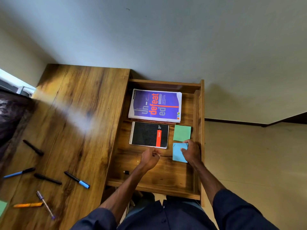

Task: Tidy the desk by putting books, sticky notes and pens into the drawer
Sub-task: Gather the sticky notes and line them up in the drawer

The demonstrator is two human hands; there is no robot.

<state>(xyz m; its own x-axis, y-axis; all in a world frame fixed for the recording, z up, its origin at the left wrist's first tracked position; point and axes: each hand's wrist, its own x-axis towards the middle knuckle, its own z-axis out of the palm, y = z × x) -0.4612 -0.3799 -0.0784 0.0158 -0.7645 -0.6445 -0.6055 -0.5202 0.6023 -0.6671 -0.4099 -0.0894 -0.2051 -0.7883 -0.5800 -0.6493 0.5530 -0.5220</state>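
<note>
The wooden drawer stands pulled out to the right of the desk. Inside lie a purple book at the back, a black spiral notepad in front of it, a green sticky-note pad and a blue sticky-note pad. My right hand rests on the blue pad with its fingers on the top. Just left of it, my left hand hovers over the drawer floor below the notepad, fingers loosely curled and holding nothing. Several pens lie on the desk, among them a blue-capped marker.
The wooden desk also carries a black pen, a blue pen, another black pen, a purple pen, an orange pen and a green pad corner. A small black cap lies in the drawer.
</note>
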